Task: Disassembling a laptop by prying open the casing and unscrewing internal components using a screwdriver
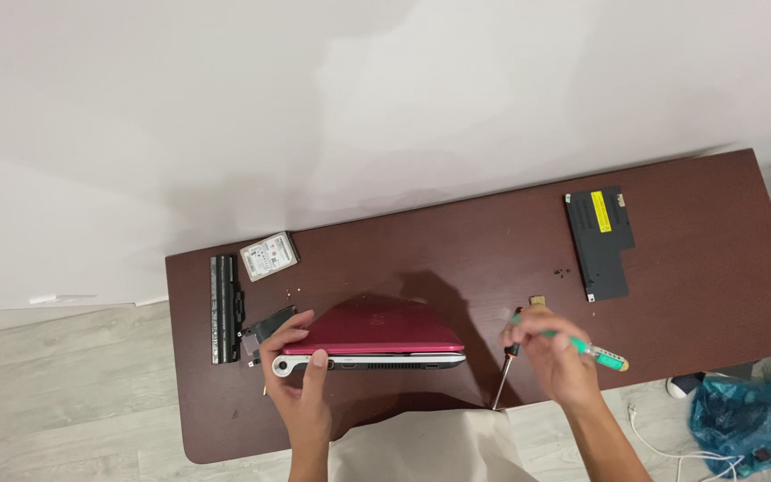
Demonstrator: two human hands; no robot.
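Left hand (pixel 298 386) grips the closed laptop (pixel 373 339) at its left end, frame centre | long axis left-right | right hand (pixel 557 355) clutches screwdrivers (pixel 582 346) just right.

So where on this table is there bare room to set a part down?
Bare wood lies between the red laptop and the black cover panel, and right of that panel to the table edge. The left end is crowded: battery, hard drive, left hand. Right hand holds screwdrivers.

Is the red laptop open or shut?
Shut. The red laptop has its lid flat on the base, no screen or keys showing. The left hand grips its corner.
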